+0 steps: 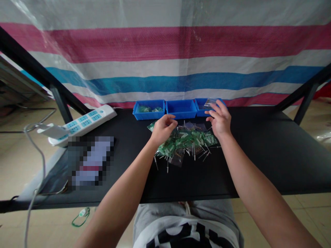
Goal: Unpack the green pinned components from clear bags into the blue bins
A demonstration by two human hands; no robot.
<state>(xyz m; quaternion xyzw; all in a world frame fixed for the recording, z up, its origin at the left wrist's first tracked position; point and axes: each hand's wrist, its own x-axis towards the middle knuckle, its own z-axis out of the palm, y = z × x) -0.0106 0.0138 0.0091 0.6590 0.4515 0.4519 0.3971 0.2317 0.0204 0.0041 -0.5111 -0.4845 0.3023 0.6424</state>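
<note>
**Hovering both hands over the green pile**

Through the head camera I looked down past the grey shorts (165,215) on the person's lap to the black table (261,162), with both bare forearms reaching out across it. The left hand (162,129) was curled loosely, its fingers bent inward, and it sat at the left edge of the pile (187,143). I could not tell whether it had hold of anything, since the fingers hid what lay under them. The right hand (218,120) stood more open, fingers spread and arched, and I saw nothing gripped in it. It was past the pile's far right side, just in front of the right bin (200,107).

The pile lay in the middle of the table, between the forearms: green parts, small clear bags (177,160) and loose metal pins (193,151) scattered at its edges. Judging from the hands, the work in hand centred on this heap.

Farther off, three blue bins stood in a row against the table's far edge. The left bin (148,111) held green bagged parts, the middle bin (181,110) showed nothing I could make out, and a clear bag (210,102) rested in the right bin. A white power strip (82,120) lay at the left, and a striped tarp (165,51) hung behind everything.
</note>
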